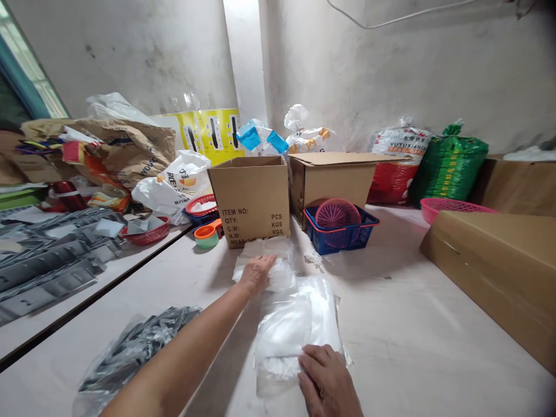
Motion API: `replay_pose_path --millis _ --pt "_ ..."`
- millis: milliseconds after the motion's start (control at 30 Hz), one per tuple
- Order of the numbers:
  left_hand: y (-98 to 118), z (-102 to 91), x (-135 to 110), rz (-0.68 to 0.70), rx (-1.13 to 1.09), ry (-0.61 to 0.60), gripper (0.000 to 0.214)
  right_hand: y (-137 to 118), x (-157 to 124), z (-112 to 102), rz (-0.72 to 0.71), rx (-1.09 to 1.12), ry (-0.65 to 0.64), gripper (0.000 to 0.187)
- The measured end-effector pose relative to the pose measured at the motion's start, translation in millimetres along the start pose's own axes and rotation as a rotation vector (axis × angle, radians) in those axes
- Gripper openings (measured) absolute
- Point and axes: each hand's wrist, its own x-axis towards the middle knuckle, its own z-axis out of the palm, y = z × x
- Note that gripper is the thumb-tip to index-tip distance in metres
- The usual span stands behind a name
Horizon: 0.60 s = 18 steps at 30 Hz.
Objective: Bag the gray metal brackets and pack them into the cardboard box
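Note:
My left hand [259, 272] reaches forward and lies with its fingers stretched over a small stack of transparent plastic bags [282, 275], just in front of an upright cardboard box [252, 194]. Nearer to me is a larger pile of flat transparent plastic bags [299, 318]. On the lower right edge of that pile rests my right hand [328, 379], its fingers loosely bent and apart, touching the top film. Neither hand visibly grips anything. Under my left forearm, partly hidden, sits a plastic bag of grey pieces [139, 347].
Behind the bags stand a second cardboard box [334, 174] and a blue basket [343, 229] holding a pink one. Orange and green cups [205, 236] are left of the first box. Rows of grey parts [47, 255] cover the left table; a large carton [495, 278] lies right.

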Motion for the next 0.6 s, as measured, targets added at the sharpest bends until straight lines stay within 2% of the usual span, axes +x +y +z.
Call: replay_pose_path --millis 133,267,333,367,433,500,600 --pt "-3 -17.6 1 -0.002 -0.054 -0.062 0.072 4 -3 4 -0.037 -0.034 -0.003 0.019" --pt "6 -29.9 -6 -0.034 -0.100 -0.120 0.098 7 -6 6 -0.050 -0.048 -0.018 0.020" --pt "13 -33.8 -15 -0.049 -0.116 -0.083 0.110 6 -6 6 -0.039 -0.054 -0.037 0.020" --pt "18 -35.5 -22 -0.054 -0.123 -0.024 0.112 5 -6 5 -0.036 -0.058 -0.048 0.020" --pt "29 -38.1 -41 -0.039 -0.141 0.134 0.106 2 -6 3 -0.033 -0.064 -0.061 0.019" --pt "43 -39.2 -69 -0.006 -0.176 0.271 0.091 0 -6 1 -0.031 -0.056 -0.068 0.019" --pt "65 -36.5 -117 -0.066 -0.223 0.414 0.053 -3 -6 -1 -0.005 -0.025 -0.073 0.019"
